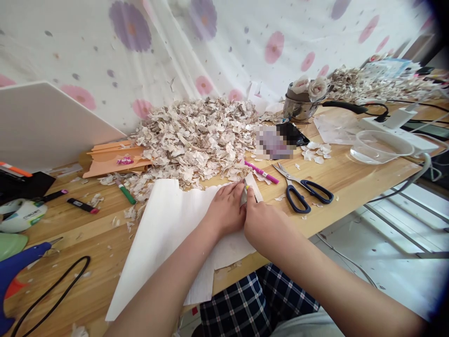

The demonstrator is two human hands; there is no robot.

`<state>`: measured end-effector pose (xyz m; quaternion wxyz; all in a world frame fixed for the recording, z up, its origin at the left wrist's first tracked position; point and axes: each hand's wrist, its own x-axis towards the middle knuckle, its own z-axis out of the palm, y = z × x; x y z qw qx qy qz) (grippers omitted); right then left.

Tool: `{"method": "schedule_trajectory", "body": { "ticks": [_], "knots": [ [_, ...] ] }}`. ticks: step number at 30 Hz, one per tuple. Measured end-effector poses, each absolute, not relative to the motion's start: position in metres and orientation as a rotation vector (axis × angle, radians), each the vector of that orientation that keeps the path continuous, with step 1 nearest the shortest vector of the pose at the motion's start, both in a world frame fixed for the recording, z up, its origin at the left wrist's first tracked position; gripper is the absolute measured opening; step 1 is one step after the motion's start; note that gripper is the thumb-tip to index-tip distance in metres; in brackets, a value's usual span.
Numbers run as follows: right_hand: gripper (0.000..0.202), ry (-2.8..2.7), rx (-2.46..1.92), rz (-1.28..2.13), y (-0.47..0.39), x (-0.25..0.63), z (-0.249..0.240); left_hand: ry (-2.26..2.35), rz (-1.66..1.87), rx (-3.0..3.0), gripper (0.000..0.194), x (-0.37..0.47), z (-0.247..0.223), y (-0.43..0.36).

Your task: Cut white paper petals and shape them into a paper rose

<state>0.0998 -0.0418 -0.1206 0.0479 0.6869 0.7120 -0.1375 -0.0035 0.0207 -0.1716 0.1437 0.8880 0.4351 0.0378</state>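
Observation:
A large white paper sheet [157,234] lies across the wooden table's front edge, with its near part hanging over. My left hand [226,206] presses flat on its right part, fingers extended forward. Beside it, touching, my right hand [261,224] is closed round a small tool with a yellow part [247,186], mostly hidden by the fingers; its index finger points forward along the tool. A narrow white strip [254,185] shows just past the fingertips.
Behind the hands is a big heap of pale petal-like scraps [196,135]. Scissors [303,187] and a purple marker [261,172] lie to the right, near a phone [293,134], a metal pot [301,107] and a clear bowl [379,147]. A blue glue gun [21,262] is at left.

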Motion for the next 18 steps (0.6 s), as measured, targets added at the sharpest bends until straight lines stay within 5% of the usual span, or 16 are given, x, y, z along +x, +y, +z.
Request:
{"method": "schedule_trajectory", "body": {
  "ticks": [18],
  "knots": [
    [0.068,2.127,2.071,-0.409,-0.056,0.103,-0.116,1.281,0.174,2.639,0.057,-0.003,-0.182,0.02]
  ]
}}
